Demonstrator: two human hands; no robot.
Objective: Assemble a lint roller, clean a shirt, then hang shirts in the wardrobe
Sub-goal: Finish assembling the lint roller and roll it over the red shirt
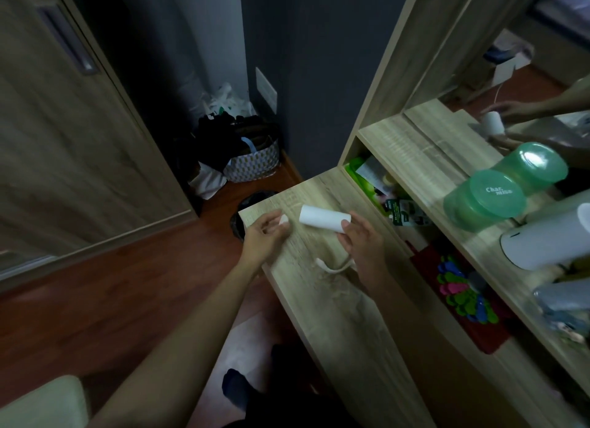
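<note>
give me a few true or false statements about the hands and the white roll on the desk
1. The right hand holds one end of the white roll. True.
2. The left hand grips the roll's other end. False: it is apart from the roll, pinching a small white piece.
3. The roll stands upright. False: it lies sideways over the wooden desk.
4. A green lidded container sits on the shelf at the right. True.
5. A white handle lies near the right hand. True.

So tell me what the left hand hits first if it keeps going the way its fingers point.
Probably the white roll held by the right hand; the left hand points right at its near end, though depth is unclear.
</note>
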